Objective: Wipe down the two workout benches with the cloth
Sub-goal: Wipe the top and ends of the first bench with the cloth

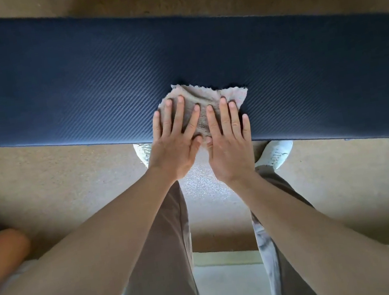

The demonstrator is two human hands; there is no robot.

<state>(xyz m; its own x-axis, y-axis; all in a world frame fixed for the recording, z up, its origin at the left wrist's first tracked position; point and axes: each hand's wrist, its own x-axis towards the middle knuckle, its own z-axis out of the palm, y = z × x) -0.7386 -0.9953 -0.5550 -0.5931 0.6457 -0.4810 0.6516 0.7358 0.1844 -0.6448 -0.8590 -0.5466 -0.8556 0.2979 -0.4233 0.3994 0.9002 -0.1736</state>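
Brown carpet floor (41,186) lies under 1 dark padded counter (77,89). I see the cloth (206,99) crumpled at the counter's near edge. My left hand (175,142) and right hand (230,141) lie flat on the cloth, fingers spread, side by side, gripping nothing. 2 white shoes (278,153) show below.

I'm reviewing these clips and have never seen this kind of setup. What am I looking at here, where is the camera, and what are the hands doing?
There is no machine: a person wears one wide-angle camera on the head, looking down past their own arms and legs. Across the picture lies a long dark-blue padded bench top with a ribbed texture, above a brown carpeted floor. Both bare hands, the left hand and the right hand, lie flat with fingers spread on a crumpled beige cloth, pressing it onto the bench near its closer edge. Nothing is gripped.
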